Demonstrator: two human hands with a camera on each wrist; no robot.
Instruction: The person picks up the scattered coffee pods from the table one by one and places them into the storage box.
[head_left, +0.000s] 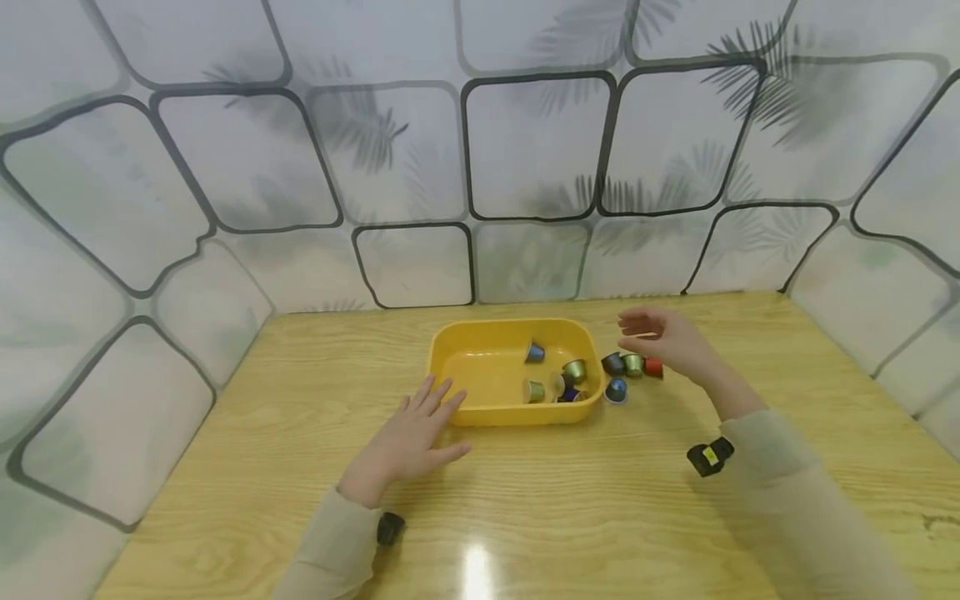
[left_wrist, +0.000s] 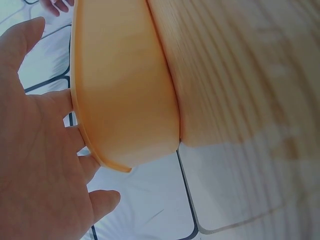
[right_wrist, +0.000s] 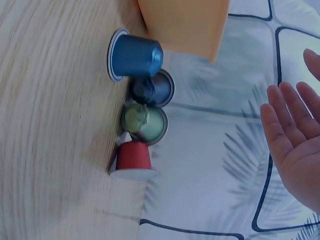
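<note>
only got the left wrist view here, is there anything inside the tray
Observer: Yes, the head view shows several small capsules lying in the yellow tray.
Operator: ok and any outside it
Observer: Four other capsules lie on the table just to the right of the tray.
Operator: anything being picked up there
Observer: Not at this moment: the right wrist view shows the right hand empty.

Patterned sheeting (head_left: 540, 150) behind and beside the wooden table (head_left: 585, 492) suggests a booth.
</note>
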